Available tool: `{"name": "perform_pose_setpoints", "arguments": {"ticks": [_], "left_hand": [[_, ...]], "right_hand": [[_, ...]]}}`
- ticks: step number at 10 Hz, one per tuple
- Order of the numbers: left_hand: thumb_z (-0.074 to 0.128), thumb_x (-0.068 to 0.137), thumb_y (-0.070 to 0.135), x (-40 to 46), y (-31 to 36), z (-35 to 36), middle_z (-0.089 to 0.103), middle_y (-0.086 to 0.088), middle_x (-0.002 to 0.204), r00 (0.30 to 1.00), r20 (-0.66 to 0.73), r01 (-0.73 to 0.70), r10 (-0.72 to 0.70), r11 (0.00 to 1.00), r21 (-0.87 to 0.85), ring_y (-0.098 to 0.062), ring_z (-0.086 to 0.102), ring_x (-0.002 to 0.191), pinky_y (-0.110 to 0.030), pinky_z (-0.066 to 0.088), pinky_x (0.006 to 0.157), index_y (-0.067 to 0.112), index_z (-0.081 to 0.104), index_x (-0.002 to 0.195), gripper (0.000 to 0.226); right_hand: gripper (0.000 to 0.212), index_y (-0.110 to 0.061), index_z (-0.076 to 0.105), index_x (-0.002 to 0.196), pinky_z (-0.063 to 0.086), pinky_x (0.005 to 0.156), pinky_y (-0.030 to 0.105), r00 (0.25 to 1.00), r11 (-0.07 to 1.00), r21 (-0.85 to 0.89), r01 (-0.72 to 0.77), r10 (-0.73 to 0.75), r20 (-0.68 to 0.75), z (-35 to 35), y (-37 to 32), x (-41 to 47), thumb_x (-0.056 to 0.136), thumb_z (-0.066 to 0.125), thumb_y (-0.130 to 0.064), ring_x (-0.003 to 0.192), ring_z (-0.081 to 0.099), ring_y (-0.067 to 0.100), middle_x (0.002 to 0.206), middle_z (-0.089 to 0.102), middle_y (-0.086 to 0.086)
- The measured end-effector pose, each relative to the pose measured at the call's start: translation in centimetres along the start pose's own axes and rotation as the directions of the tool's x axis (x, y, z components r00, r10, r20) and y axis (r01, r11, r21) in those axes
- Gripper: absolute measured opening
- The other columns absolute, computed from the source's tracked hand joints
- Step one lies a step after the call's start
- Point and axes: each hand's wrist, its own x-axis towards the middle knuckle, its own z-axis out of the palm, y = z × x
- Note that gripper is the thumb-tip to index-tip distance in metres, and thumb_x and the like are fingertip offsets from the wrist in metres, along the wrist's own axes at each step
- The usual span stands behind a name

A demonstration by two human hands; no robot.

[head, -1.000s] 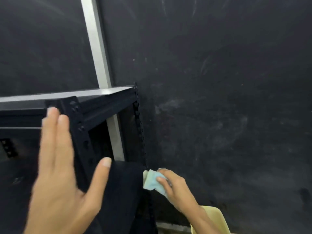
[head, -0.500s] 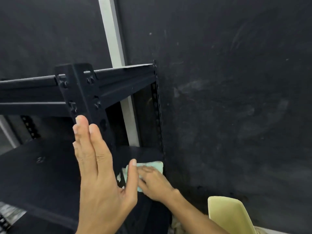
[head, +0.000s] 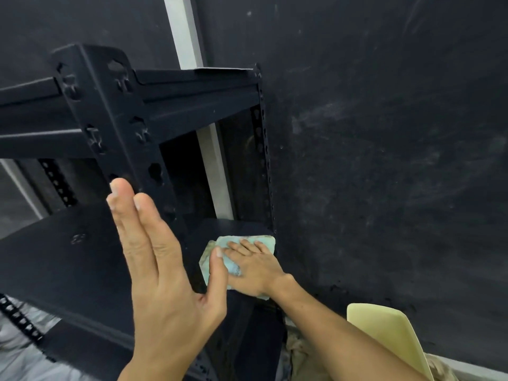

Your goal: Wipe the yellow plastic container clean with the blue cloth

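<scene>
The blue cloth lies on the right end of a black shelf board. My right hand rests flat on top of it, fingers spread, pressing it down. My left hand is raised in front of the rack's front post, open, fingers straight and together, touching nothing that I can see. The yellow plastic container shows only as a pale yellow edge at the lower right, below and right of my right forearm, apart from the cloth.
The black metal rack has an upper shelf just above the cloth's shelf. A dark scuffed wall stands directly right of the rack. A white vertical strip runs behind it. Crumpled beige material lies beside the container.
The view has tilted down and closer to the rack. My right hand carried the cloth left onto the shelf and now lies flat on it. My left hand stayed raised and open.
</scene>
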Motion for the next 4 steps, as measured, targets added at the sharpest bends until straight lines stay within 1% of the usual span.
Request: {"name": "perform_pose_setpoints", "arguments": {"ticks": [1,2,3,4], "left_hand": [[0.067,0.091,0.012,-0.6,0.1,0.0,-0.011,-0.028,0.17,0.999,0.019,0.033,-0.033,0.999,-0.011,-0.029,-0.012,0.163,-0.066,0.014,0.131,-0.011,0.001,0.158,0.097],[0.061,0.093,0.018,-0.9,0.1,-0.4,-0.022,0.004,0.177,0.999,0.034,0.004,-0.004,1.0,-0.016,-0.027,-0.012,0.165,-0.07,0.018,0.128,-0.002,-0.003,0.162,0.096],[0.059,0.093,0.02,-0.7,0.3,-0.7,-0.017,0.003,0.178,0.999,0.031,0.019,-0.018,0.999,-0.028,-0.034,-0.004,0.166,-0.074,0.035,0.118,0.004,-0.007,0.167,0.1],[0.056,0.092,0.025,-2.3,1.3,-1.2,-0.004,-0.003,0.181,0.995,-0.027,0.094,-0.097,0.993,-0.074,-0.042,0.02,0.163,-0.063,0.053,0.106,0.009,0.009,0.169,0.091]], "right_hand": [[0.088,-0.029,0.021,0.158,-0.004,0.123,0.046,1.0,1.0,0.011,-0.008,0.008,-0.004,-0.2,0.2,0.1,0.083,0.02,-0.075,0.154,0.001,0.014,0.168,0.013,-0.007],[0.076,-0.021,0.027,0.156,0.0,0.123,0.045,0.999,0.998,0.051,0.028,-0.027,-0.021,-0.8,-0.4,-0.5,0.094,0.038,-0.063,0.154,0.008,0.018,0.166,0.021,-0.001],[0.074,-0.016,0.031,0.154,0.01,0.124,0.04,0.994,0.982,0.183,0.05,-0.031,-0.104,-3.1,-1.0,-2.5,0.094,0.049,-0.056,0.151,0.02,0.018,0.162,0.031,0.003],[0.075,-0.02,0.032,0.154,0.015,0.122,0.031,0.983,0.956,0.284,0.076,-0.024,-0.182,-4.1,-1.2,-6.7,0.091,0.052,-0.056,0.149,0.023,0.014,0.161,0.032,-0.002]]}}
